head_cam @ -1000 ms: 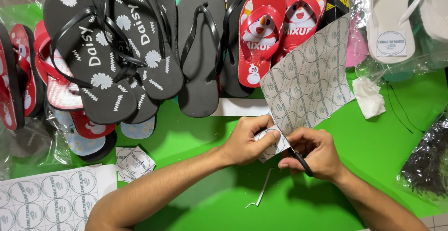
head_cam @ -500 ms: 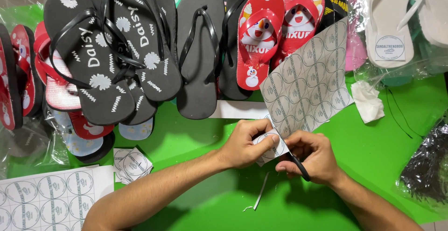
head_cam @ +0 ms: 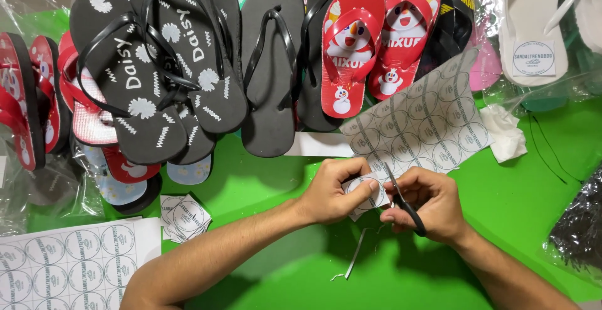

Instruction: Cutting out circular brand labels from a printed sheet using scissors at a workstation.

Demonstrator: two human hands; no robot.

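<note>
The person is cutting round labels out of a printed sticker sheet (head_cam: 417,125), and from where I am standing the work is going on just above the green table (head_cam: 276,272), near its middle. The left hand (head_cam: 335,191) is pinching the lower corner of the sheet, thumb pressed on top of one round label (head_cam: 364,192) and fingers curled beneath, while the rest of the sheet is standing up and tilting away toward the row of flip-flops (head_cam: 263,65). The right hand (head_cam: 426,203) is closed around the black handles of a pair of scissors (head_cam: 401,196), the blades pointing up into the paper just beside that thumb. To do this cut well, I would say the left hand should be turning the sheet into the blades rather than the scissors chasing the curve, keeping the paper taut close to the cut and the thumb clear of the tips. Short snips near the pivot would likely be giving a cleaner edge around the circle. A thin paper offcut (head_cam: 356,261) is lying on the table below the hands, a small pile of cut labels (head_cam: 185,217) is sitting to the left, and another uncut sheet (head_cam: 69,266) is lying at the lower left corner.
</note>
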